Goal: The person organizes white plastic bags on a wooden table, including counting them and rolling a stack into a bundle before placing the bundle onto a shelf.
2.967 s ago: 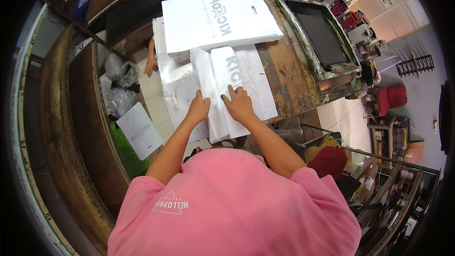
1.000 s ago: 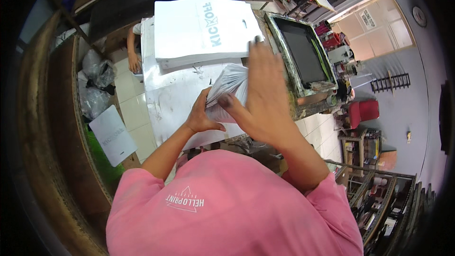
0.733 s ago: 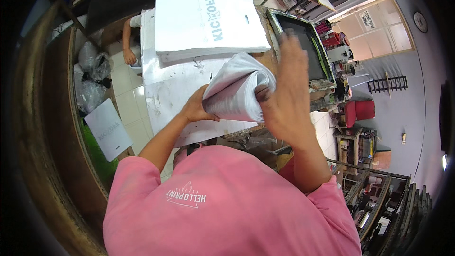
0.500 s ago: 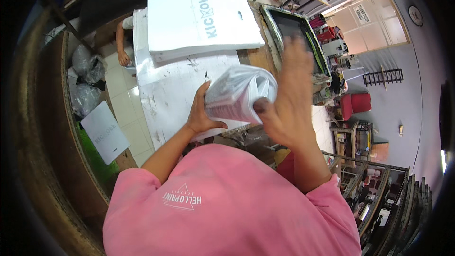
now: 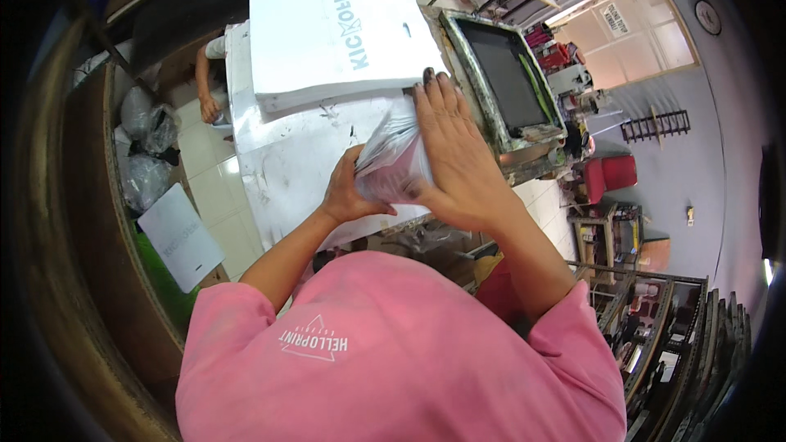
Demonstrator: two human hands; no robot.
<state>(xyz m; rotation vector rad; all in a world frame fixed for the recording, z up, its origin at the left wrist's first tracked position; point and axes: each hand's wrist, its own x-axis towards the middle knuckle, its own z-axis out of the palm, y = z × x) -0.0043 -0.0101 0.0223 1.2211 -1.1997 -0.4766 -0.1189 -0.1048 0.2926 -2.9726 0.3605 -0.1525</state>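
A folded bundle of thin white plastic bags (image 5: 397,155) stands over the near part of the table. My left hand (image 5: 350,192) grips its left side, thumb toward me and fingers behind. Against its right side lies my right hand (image 5: 458,160), flat, with fingers stretched out and dark smudges on the fingertips. The palm hides that end of the bundle. Just beyond is a thick stack of white plastic bags (image 5: 303,41) with blue-grey print and a cut-out handle slot. Both rest on a white, ink-marked table surface (image 5: 282,155).
A framed printing screen (image 5: 503,65) lies right of the stack. Past the table's left side another person's arm (image 5: 206,86) shows. Clear plastic bundles (image 5: 147,143) and a printed white bag (image 5: 182,237) lie at left. A red chair (image 5: 610,178) and metal racks (image 5: 655,327) stand at right.
My right hand has swung left and down, from raised and blurred to flat against the bundle's right side. The bundle's rolled end, open to view before, is now pressed and covered.
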